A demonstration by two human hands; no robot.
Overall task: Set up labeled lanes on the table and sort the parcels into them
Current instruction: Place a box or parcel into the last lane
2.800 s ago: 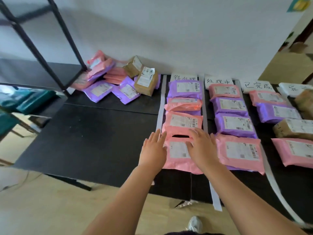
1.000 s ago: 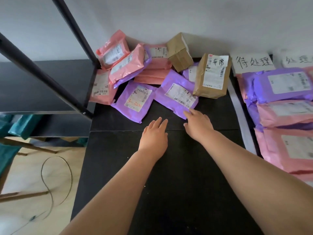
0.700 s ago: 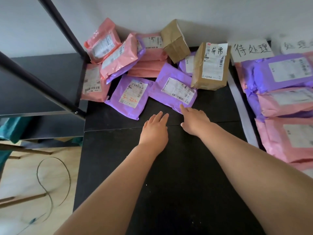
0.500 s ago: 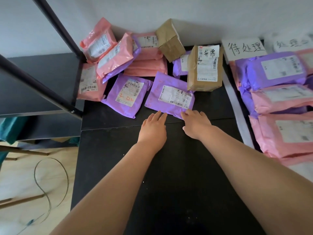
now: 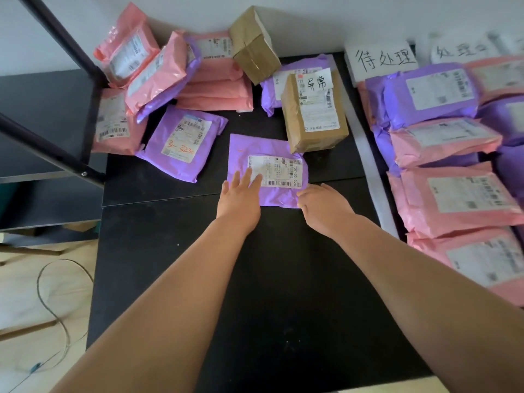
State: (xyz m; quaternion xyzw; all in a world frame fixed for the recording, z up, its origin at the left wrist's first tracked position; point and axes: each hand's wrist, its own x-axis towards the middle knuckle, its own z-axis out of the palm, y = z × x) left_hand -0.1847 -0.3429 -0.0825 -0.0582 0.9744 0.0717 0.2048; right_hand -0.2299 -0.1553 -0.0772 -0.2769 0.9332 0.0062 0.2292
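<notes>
Pressing flat on the purple parcel (image 5: pixel 272 171): left hand (image 5: pixel 241 194), fingers straight, tips on its white shipping label. The parcel is a soft, crinkled plastic bag, roughly square, lying flat mid-worktop (image 5: pixel 255 293), whose top is matte black. The right hand (image 5: pixel 323 204) touches the parcel's near right corner with bent fingers; I cannot tell if it pinches the plastic or only rests there. A brown box (image 5: pixel 314 123) of taped cardboard, with a white handwritten note on top, sits against the parcel's far right corner. To the left is a second purple bag (image 5: pixel 181 143) with red scribble on its label. Far left, a heap of glossy pink bags (image 5: pixel 215 89) lies against the wall, with another cardboard box (image 5: pixel 255 43) tilted on it. To the right, a white tape strip (image 5: pixel 368 154) runs near-to-far. Beyond it are a paper sign (image 5: pixel 381 59) and a row of overlapping pink and purple bags (image 5: pixel 453 194).
</notes>
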